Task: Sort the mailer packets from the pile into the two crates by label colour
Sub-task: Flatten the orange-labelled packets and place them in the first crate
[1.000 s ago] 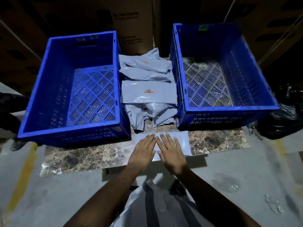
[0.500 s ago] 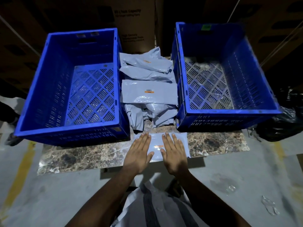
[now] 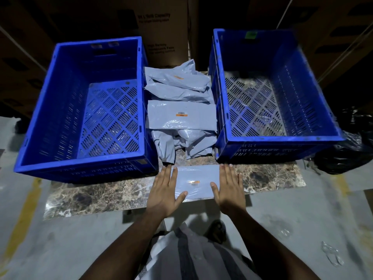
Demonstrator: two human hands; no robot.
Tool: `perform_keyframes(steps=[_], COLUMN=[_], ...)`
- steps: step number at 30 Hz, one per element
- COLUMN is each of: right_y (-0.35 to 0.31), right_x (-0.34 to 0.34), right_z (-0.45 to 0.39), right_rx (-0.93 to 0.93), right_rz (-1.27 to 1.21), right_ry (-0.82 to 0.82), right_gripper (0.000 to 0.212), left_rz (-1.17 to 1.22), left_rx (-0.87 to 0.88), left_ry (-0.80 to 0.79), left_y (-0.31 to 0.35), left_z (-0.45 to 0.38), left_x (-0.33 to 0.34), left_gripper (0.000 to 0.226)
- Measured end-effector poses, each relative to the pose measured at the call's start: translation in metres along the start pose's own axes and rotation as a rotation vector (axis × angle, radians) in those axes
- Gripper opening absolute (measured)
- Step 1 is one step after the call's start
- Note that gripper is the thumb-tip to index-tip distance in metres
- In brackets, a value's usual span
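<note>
- Fingers of left hand point(image 3: 163, 190) and right hand point(image 3: 230, 188): flat and spread, gripping nothing, now parted to the ends of the near packet point(image 3: 195, 181); a second ago they lay together
- Orange label point(image 3: 195, 182) thereby exposed, so colour is readable
- Pile point(image 3: 180, 110) lies between the empty left crate point(image 3: 60, 110) and right crate point(image 3: 314, 110)

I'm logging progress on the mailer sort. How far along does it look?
Barely started. Done: nothing yet; the left crate and right crate both look empty. In hand: one packet with an orange label lies flat on the marble slab, left hand and right hand pressed flat on its ends. Left: the whole pile between the crates.
</note>
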State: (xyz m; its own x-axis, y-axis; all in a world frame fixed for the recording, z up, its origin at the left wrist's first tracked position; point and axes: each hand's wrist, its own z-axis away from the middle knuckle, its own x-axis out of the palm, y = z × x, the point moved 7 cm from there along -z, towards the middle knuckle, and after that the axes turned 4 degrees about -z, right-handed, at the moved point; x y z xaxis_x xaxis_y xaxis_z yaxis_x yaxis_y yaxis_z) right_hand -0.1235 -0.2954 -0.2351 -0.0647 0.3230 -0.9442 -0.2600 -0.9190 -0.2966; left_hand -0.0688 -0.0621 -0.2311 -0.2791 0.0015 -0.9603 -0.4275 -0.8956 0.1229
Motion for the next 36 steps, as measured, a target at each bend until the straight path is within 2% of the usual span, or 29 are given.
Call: perform_keyframes(steps=[6, 8, 10, 14, 17, 19, 21, 23, 25, 27, 30, 32, 34, 36], right_y=[-0.003, -0.005, -0.016, -0.057, -0.067, -0.064, -0.058, -0.051, -0.046, -0.039, -0.037, -0.04, -0.045, -0.048], right_x=[-0.002, -0.007, -0.019, -0.034, -0.026, -0.027, -0.031, -0.034, -0.036, -0.04, -0.065, -0.089, -0.113, -0.135], right_z=[-0.001, -0.001, -0.004, -0.02, -0.034, -0.041, -0.046, -0.051, -0.055, -0.053, -0.042, -0.031, -0.021, -0.016], right_rx=[0.013, 0.012, -0.092, -0.373, -0.378, -0.348, -0.308, -0.289, -0.303, -0.315, -0.336, -0.33, -0.322, -0.318], right_rz=[0.023, 0.015, 0.011, -0.084, 0.006, 0.127, 0.187, 0.188, 0.091, -0.149, -0.466, -0.619, -0.72, -0.771], right_ry=[-0.046, -0.064, -0.057, -0.101, -0.258, -0.288, -0.307, -0.325, -0.347, -0.37, -0.352, -0.319, -0.282, -0.234], right_gripper=[0.077, 0.073, 0.064, 0.064, 0.084, 0.09, 0.086, 0.074, 0.048, 0.026, 0.016, 0.023, 0.027, 0.019], left_rz=[0.007, 0.066, 0.195, 0.27, 0.463, 0.588, 0.646, 0.705, 0.796, 0.944, 1.116, 1.271, 1.424, 1.476], left_rx=[-0.058, -0.04, -0.055, -0.284, -0.441, -0.504, -0.538, -0.568, -0.602, -0.624, -0.611, -0.573, -0.493, -0.432], left_ry=[-0.065, -0.089, -0.036, 0.165, 0.159, 0.175, 0.208, 0.235, 0.227, 0.197, 0.177, 0.176, 0.177, 0.219], left_y=[0.001, 0.0, -0.001, -0.014, -0.015, -0.014, -0.014, -0.013, -0.011, -0.005, 0.008, 0.023, 0.041, 0.053], left_z=[0.001, 0.003, 0.005, 0.016, 0.031, 0.04, 0.046, 0.05, 0.053, 0.053, 0.051, 0.049, 0.047, 0.047], left_x=[-0.004, -0.01, -0.024, -0.045, -0.034, -0.026, -0.023, -0.023, -0.021, -0.023, -0.038, -0.056, -0.078, -0.105], left_gripper=[0.097, 0.09, 0.075, 0.06, 0.065, 0.068, 0.068, 0.07, 0.073, 0.073, 0.065, 0.045, 0.024, 0.017])
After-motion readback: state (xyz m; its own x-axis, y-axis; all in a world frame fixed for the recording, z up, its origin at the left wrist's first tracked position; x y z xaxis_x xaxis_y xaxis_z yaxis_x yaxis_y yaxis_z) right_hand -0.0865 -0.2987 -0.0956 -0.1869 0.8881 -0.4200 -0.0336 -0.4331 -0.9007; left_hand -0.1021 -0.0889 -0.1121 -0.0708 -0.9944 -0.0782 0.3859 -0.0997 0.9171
